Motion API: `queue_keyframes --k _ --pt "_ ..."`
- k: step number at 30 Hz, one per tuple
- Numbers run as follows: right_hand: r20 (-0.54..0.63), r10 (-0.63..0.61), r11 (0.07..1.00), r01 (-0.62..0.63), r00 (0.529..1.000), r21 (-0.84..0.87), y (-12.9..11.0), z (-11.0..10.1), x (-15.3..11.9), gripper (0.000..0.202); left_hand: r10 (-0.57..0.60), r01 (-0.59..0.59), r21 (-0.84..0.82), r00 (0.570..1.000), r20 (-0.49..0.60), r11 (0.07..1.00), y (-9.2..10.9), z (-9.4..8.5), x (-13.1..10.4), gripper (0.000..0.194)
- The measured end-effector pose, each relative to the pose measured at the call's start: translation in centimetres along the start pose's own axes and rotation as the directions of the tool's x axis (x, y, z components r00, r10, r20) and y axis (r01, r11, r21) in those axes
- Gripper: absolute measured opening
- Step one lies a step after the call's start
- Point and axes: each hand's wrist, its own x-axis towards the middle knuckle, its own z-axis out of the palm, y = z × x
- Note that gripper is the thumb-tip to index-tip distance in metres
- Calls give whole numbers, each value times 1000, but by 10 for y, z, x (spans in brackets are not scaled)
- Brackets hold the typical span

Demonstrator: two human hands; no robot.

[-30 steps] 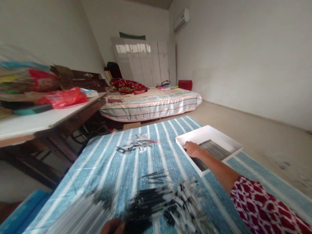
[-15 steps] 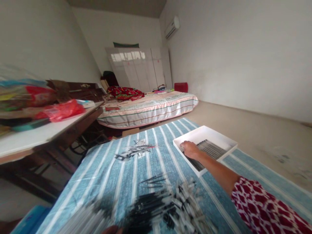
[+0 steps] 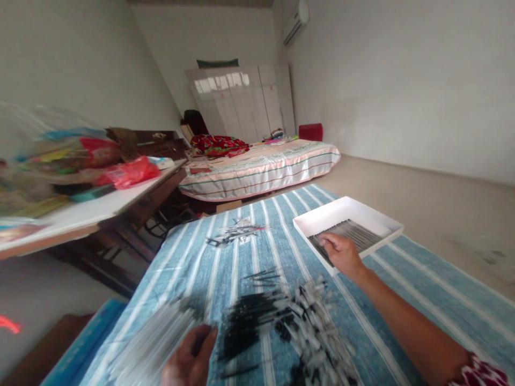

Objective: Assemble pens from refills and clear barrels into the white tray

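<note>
Looks like the placing-or-straightening bit, at a guess, over at the white box (image 3: 372, 215) on the far right part of the striped-cloth bench (image 3: 189, 265). Reaching in there with the right hand (image 3: 341, 254), fingers curled and thumb close to the index finger, just above the left end of the row of slim dark sticks (image 3: 358, 236). Can't tell whether pinching a stick or just nudging the row. Down at the near edge, seeing the left hand (image 3: 191, 358) half-curled and pretty blurry, between the pale rods (image 3: 147, 338) and the pile of black pieces (image 3: 243, 321); can't tell about a grip there either. Just right of the black stuff, overlapping a bit, spot the heap of white pieces (image 3: 322, 332), plus a smaller mixed bunch (image 3: 235, 233) further back. As for the next move, would call for a light fingertip touch at the end of the row, lined up with the neighbouring sticks, then a straight lift out over the low wall. Worth watching the wrist, hanging right over the near side of the box.
</note>
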Motion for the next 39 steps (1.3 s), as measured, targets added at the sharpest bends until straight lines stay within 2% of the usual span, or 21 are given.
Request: queue_keyframes --k 5,7,10,12,14,16,18,19,22,27,29,31,33,35,39 --pt "75 -66 987 54 995 148 -16 2 -29 31 10 -11 14 999 53 1000 16 1 -7 28" --pt "119 -124 976 100 985 193 -26 5 -39 30 -3 0 23 993 118 1000 17 2 -10 28" --pt "239 -250 955 198 938 221 -46 10 -54 28 -18 17 9 994 107 1000 15 2 -13 27" --pt "359 -355 930 287 863 230 -64 13 -64 28 -35 39 -39 994 102 998 14 3 -16 26" --pt "503 -432 902 369 748 224 -83 16 -74 28 -67 80 -119 991 114 990 13 3 -17 25" --pt "652 -434 889 415 622 196 -101 20 -84 27 -110 136 -231 986 123 963 15 4 -18 23" --pt "761 -375 895 421 529 148 -118 25 -91 24 -163 199 -356 978 130 913 20 5 -19 21" --pt "792 -347 898 421 503 126 -125 29 -95 23 -192 232 -416 972 137 879 22 5 -19 21" --pt "825 -318 893 440 466 96 -140 40 -103 19 -242 308 -560 951 192 769 30 5 -21 20" --pt "854 -348 843 528 386 105 -148 53 -110 19 -213 371 -678 927 308 635 35 3 -23 20" --pt "845 -378 812 574 378 107 -144 53 -105 21 -189 381 -689 921 340 617 33 2 -21 20" --pt "837 -384 791 607 390 80 -137 49 -94 22 -165 378 -676 919 359 633 30 2 -18 20" --pt "828 -350 795 606 439 15 -131 41 -78 22 -143 374 -644 913 382 667 26 3 -14 20" --pt "803 -311 793 605 509 -77 -125 32 -60 20 -130 379 -611 902 411 695 22 4 -11 20" --pt "774 -281 745 638 567 -197 -119 18 -37 19 -129 386 -563 888 442 731 17 7 -6 21"
